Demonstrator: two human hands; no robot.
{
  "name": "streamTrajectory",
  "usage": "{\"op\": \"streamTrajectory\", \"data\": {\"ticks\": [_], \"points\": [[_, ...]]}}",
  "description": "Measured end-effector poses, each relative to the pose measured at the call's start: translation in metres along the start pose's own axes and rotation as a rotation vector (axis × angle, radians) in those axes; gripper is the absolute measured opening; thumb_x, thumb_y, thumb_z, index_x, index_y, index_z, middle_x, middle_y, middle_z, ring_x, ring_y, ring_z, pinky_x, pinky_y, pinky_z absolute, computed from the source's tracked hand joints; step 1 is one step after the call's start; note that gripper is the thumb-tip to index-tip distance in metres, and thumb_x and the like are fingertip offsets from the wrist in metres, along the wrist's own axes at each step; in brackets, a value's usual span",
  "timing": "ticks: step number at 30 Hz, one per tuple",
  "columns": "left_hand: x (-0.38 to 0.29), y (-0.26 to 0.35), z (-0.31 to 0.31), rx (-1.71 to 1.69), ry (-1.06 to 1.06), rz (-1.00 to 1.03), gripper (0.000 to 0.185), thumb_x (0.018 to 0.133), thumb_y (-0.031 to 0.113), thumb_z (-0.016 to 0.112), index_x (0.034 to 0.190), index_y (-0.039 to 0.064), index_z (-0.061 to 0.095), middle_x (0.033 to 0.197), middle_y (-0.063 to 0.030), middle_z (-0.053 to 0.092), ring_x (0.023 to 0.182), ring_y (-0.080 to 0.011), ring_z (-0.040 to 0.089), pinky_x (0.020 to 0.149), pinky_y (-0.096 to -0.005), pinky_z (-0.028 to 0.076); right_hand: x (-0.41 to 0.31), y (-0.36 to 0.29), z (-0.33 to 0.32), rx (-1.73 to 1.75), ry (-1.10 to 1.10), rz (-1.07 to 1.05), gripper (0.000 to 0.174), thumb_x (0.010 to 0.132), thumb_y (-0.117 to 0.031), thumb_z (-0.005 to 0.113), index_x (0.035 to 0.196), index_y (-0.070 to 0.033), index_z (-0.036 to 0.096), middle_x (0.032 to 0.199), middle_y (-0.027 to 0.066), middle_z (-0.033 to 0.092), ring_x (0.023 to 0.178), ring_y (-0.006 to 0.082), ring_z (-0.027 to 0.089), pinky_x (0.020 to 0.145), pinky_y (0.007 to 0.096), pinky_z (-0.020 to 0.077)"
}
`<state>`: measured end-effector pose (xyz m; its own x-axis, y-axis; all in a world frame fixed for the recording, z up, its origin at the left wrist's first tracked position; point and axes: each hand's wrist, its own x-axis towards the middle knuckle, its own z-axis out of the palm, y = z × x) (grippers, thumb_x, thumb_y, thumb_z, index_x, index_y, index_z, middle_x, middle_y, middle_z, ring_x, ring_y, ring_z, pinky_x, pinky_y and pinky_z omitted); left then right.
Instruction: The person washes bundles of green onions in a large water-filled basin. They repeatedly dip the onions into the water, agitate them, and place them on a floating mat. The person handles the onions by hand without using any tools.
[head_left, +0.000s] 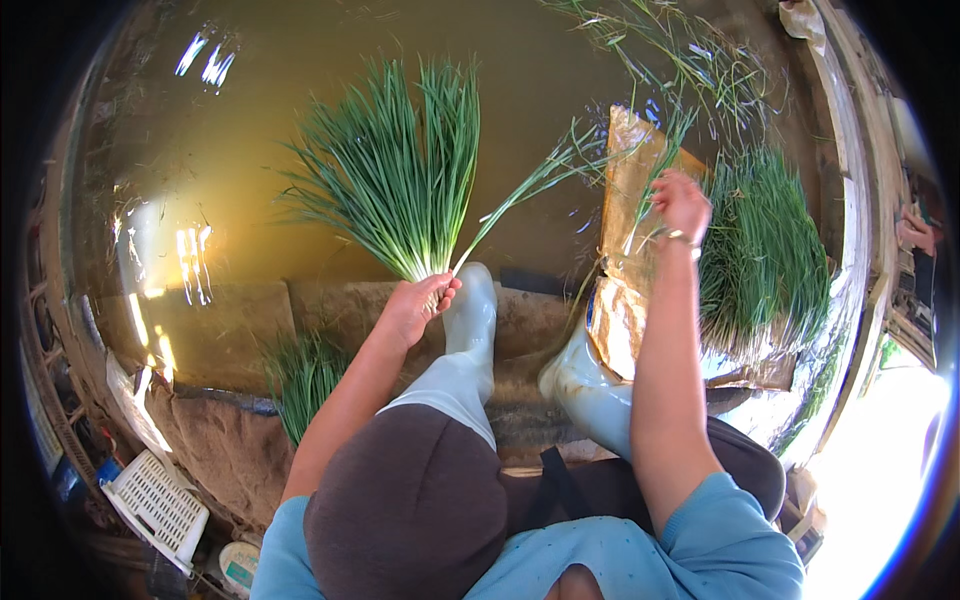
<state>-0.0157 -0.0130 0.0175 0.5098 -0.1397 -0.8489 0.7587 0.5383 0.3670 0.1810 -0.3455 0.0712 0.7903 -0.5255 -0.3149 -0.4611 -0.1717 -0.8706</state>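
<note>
My left hand (424, 304) grips a fanned bunch of green chives (397, 172) by its pale stem ends, leaves pointing away over brown water. One thin sprig (525, 191) leans out to the right from beside its fingertips. My right hand (684, 204), blurred and with curled fingers, is raised above an orange-brown sheet-covered board (626, 195). A few loose stalks (651, 191) lie against its fingers; whether they are held is unclear. A large pile of chives (765, 255) rests to the right of that hand.
Murky water (247, 150) fills the basin before me. Cut leaves (697, 60) float at upper right. Another chive bunch (307, 382) stands by my left forearm. My pale rubber boots (471, 315) are at the water's edge. A white plastic basket (157, 506) sits lower left. Another person's hand (916, 231) shows far right.
</note>
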Motion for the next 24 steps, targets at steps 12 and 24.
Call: {"op": "streamTrajectory", "data": {"ticks": [12,24], "points": [[-0.078,0.087,0.042,-0.655,-0.656,0.102,0.025,0.090,0.010,0.056,0.111,0.002,0.046,0.075,-0.0008,0.048,0.063,-0.0077,0.045,0.058,-0.0199,0.040,-0.093,0.086,0.125,0.602,-0.568,0.663,0.015,0.091,-0.013,0.061,0.100,-0.002,0.058,0.079,0.0031,0.062,0.058,0.0057,0.051,0.048,0.0158,0.0425],[-0.020,0.055,0.011,-0.031,-0.061,0.189,0.028,0.088,0.010,0.060,0.111,-0.006,0.058,0.112,-0.0157,0.063,0.106,-0.0252,0.061,0.094,-0.0369,0.050,-0.142,0.077,0.098,0.270,-0.804,0.419,0.014,0.091,-0.013,0.060,0.095,-0.001,0.066,0.079,0.0012,0.065,0.062,0.0041,0.053,0.056,0.0171,0.0425]]}}
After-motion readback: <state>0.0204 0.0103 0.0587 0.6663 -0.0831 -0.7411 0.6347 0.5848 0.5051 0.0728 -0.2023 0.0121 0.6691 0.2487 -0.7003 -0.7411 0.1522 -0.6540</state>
